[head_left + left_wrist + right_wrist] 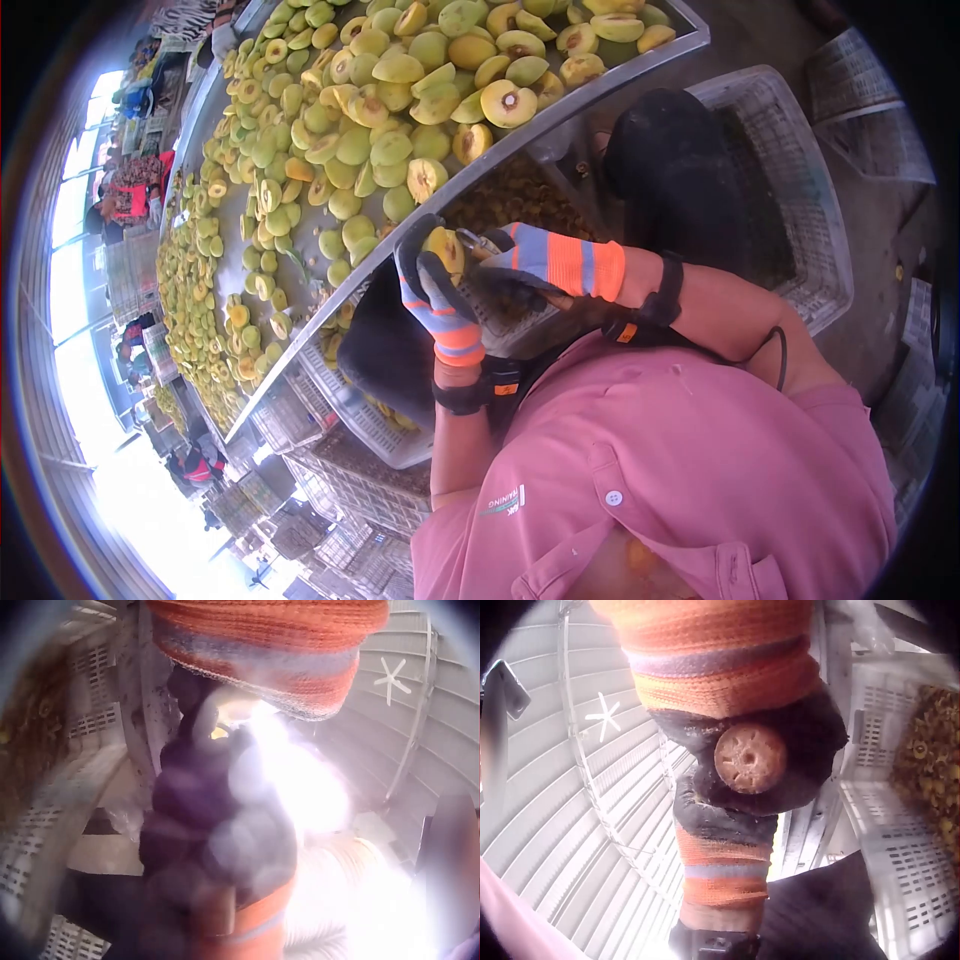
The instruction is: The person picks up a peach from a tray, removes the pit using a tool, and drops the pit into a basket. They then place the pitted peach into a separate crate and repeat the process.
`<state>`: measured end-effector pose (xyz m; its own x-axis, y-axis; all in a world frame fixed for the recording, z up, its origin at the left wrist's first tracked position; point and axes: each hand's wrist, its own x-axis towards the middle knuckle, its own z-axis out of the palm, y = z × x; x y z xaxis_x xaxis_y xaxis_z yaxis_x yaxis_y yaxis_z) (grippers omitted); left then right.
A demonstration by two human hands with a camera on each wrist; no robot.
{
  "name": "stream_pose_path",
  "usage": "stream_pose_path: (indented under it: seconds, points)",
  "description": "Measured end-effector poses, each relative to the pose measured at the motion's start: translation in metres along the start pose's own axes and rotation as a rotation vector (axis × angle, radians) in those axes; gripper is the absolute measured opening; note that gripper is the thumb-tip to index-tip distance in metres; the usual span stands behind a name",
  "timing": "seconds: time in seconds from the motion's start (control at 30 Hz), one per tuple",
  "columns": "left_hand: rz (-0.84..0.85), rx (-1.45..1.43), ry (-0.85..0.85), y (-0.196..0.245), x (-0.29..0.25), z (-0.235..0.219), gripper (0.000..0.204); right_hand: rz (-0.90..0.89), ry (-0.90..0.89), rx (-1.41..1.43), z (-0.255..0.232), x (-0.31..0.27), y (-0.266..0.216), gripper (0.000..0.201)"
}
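In the head view a yellow-green fruit piece (445, 252) is gripped by the gloved left hand (437, 290), held beside the metal table's edge. The right hand (545, 262) grips a tool with a metal end (478, 243) that meets the fruit. Seen from the right wrist, the tool's round brown handle end (750, 758) sticks out of the curled right hand (780, 742), and the left hand (726, 832) is right below it. Glare and dark glove fabric cover most of the left wrist view, where only a sliver of fruit (220, 733) shows.
Many halved fruits (390, 150) lie on the metal-rimmed table (600, 88). Below its edge a white crate (900, 847) holds small brown-yellow pieces (937, 757). Another crate (815, 200) stands beside the person's leg. Stacked crates and other people are farther off at the left.
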<state>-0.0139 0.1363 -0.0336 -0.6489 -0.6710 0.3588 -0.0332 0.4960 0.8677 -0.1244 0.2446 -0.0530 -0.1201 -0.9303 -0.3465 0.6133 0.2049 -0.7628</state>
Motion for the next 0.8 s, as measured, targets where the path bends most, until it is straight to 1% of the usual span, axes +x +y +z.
stream_pose_path:
  seconds: [0.07, 0.17, 0.2, 0.27, 0.3, 0.4, 0.43, 0.53, 0.63, 0.7, 0.8]
  points:
    - [0.015, -0.002, -0.009, -0.005, -0.003, 0.000, 0.033, 0.039, -0.010, 0.001, -0.002, -0.002, -0.002, 0.027]
    - [0.200, 0.141, -0.056, -0.006, -0.002, 0.002, 0.032, 0.047, 0.025, -0.036, -0.005, 0.002, 0.006, 0.032]
    - [0.191, 0.160, -0.067, -0.006, -0.002, 0.003, 0.032, 0.041, 0.045, -0.057, -0.005, 0.005, 0.010, 0.034]
    - [0.170, 0.204, -0.086, -0.007, -0.004, 0.002, 0.032, 0.009, 0.099, -0.219, -0.003, 0.011, 0.020, 0.037]
    - [0.141, 0.176, -0.101, -0.011, -0.006, 0.001, 0.033, -0.007, 0.124, -0.299, -0.002, 0.014, 0.023, 0.038]
    - [0.186, 0.240, -0.144, -0.015, -0.011, 0.000, 0.034, -0.068, 0.097, -0.426, -0.003, 0.014, 0.026, 0.031]
    - [0.120, 0.164, -0.154, -0.014, -0.013, -0.001, 0.038, -0.093, 0.095, -0.446, -0.002, 0.011, 0.022, 0.030]
    - [0.214, 0.230, -0.165, -0.011, -0.010, -0.005, 0.038, -0.168, 0.078, -0.500, 0.002, 0.003, 0.014, 0.028]
    - [0.173, 0.205, -0.160, -0.011, -0.012, -0.004, 0.037, -0.222, 0.072, -0.547, 0.003, 0.002, 0.014, 0.025]
    - [0.155, 0.240, -0.142, -0.008, -0.014, -0.003, 0.037, -0.255, 0.073, -0.600, 0.003, 0.002, 0.012, 0.027]
    - [0.147, 0.239, -0.097, -0.005, -0.015, 0.002, 0.035, -0.218, 0.075, -0.612, 0.003, 0.000, 0.007, 0.027]
